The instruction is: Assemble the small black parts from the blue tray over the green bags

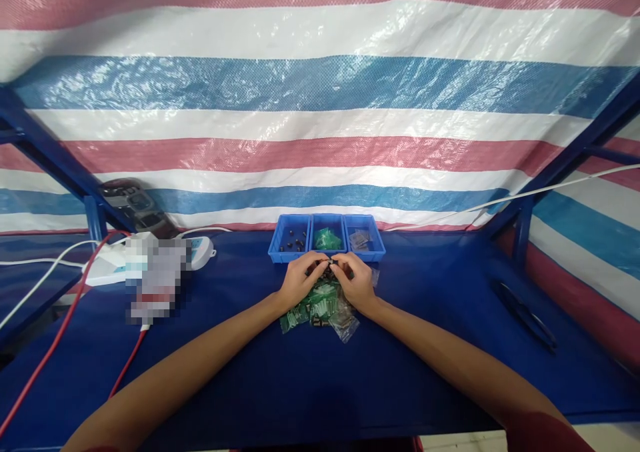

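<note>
My left hand (303, 277) and my right hand (356, 279) meet over a small pile, fingertips pinched together. Between them is a small dark piece (331, 261), too small to name and mostly covered by the fingers. Under the hands lie green packets (323, 302), clear plastic bags (346, 321) and several small dark cylindrical parts (318, 321). Just beyond stands a blue three-compartment bin (327, 217). Dark parts (299, 244) lie in its left compartment, a green packet (327, 240) in the middle one, and clear bags (360, 240) in the right one.
On the left, a white power strip (105, 265) with red and white cables sits by a blurred-out object (160, 275). A dark bundle (137, 205) leans at the back left. Glasses-like dark object (526, 315) lies right. Striped sheeting (320, 85) hangs behind the blue table (310, 385).
</note>
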`<action>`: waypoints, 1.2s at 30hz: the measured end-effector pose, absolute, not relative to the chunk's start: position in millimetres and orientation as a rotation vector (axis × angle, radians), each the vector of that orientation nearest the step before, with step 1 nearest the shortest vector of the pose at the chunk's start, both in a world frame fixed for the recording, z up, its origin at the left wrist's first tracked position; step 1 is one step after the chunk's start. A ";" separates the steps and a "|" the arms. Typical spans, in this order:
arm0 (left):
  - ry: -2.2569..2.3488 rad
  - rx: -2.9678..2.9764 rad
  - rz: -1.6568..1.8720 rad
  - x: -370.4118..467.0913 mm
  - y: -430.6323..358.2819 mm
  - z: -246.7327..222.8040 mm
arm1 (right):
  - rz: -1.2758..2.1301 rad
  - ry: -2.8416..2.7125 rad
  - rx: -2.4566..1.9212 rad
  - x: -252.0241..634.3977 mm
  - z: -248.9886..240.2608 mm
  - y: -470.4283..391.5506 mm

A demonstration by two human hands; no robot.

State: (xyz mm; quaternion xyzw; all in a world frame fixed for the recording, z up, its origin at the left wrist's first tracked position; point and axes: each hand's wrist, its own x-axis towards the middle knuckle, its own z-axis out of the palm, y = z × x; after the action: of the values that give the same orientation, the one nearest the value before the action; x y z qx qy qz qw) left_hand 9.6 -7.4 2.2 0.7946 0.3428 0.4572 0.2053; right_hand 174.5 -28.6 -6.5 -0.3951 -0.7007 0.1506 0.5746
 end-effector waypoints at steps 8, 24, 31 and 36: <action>0.961 2.245 1.288 8.9 -6.2 1.3 | 0.381 -1.641 -0.940 174.8 -4.4 -29.9; 0.927 2.286 1.330 10.3 -8.1 6.6 | 0.376 -1.634 -0.959 174.7 -4.1 -29.0; 0.948 2.232 1.320 9.7 -8.9 5.1 | 0.342 -1.625 -0.952 173.9 -5.8 -28.6; 0.961 2.190 1.309 9.2 -8.1 3.8 | 0.339 -1.629 -0.949 174.1 -5.9 -28.2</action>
State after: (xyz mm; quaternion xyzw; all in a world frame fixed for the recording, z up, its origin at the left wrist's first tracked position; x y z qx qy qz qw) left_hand 9.2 -8.1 3.8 0.7861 0.3449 0.4697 0.2061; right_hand 174.1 -28.2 -5.9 -0.4053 -0.6955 0.1449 0.5754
